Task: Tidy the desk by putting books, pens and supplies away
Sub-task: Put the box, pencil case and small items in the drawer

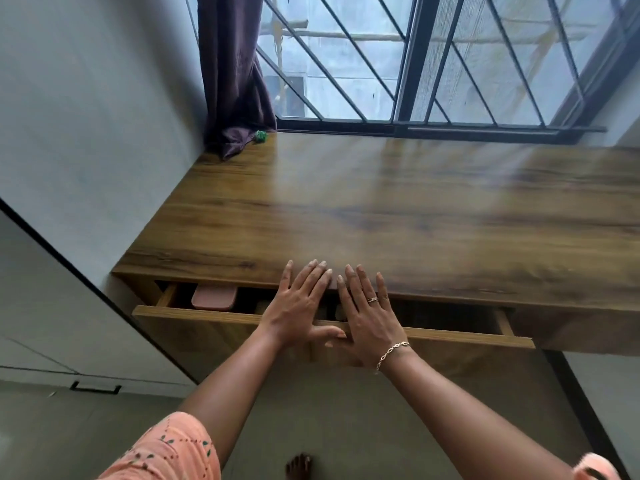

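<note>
One drawer (214, 318) partly open under desk (381, 202) front edge, lower centre; pink box (214, 297) inside at left. Left hand (298, 303), right hand (367, 315) flat across the gap, fingers straight, tips on desk, gripping nothing. Curtain (232, 81) upper left, green item (260, 136) beside it.

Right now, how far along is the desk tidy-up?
Nearly done. The desk top shows no books or pens; a pink case lies in the partly open drawer. In hand: left hand and right hand lie flat across its front, fingers straight. Left: shutting it, maybe clearing the small green thing by the curtain.
</note>
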{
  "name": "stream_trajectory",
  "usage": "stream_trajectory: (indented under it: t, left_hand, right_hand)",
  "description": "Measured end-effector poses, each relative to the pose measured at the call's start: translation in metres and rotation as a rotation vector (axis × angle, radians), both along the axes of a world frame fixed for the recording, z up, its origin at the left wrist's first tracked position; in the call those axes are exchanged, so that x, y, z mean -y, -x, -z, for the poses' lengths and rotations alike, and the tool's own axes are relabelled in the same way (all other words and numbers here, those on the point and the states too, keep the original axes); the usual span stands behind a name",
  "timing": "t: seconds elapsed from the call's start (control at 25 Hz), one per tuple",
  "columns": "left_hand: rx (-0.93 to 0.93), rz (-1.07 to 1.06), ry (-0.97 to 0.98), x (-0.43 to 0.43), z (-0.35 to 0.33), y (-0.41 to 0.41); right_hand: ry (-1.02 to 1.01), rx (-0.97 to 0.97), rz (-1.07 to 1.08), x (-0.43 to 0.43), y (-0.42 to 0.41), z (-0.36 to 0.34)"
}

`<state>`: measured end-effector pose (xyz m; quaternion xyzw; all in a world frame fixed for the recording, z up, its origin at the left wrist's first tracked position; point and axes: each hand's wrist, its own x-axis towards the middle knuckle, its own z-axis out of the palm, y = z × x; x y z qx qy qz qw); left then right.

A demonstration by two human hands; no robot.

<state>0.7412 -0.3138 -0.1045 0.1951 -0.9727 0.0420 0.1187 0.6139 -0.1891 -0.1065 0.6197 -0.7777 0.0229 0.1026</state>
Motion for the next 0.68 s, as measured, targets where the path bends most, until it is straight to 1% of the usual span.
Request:
stream_trajectory:
  t: [0.16, 0.44, 0.68]
  left_hand:
    - [-0.083, 0.010, 0.047, 0.009, 0.004, 0.009]
    - [-0.278, -0.023, 0.078, 0.012, 0.009, 0.021]
    - [-0.257, -0.053, 0.109, 0.009, 0.008, 0.027]
  right_hand:
    - [0.040, -0.017, 0.003, 0.014, 0.011, 0.006]
    - [0.229, -0.106, -0.016, 0.031, 0.016, 0.012]
    - [0.364, -0.182, -0.022, 0.040, 0.018, 0.016]
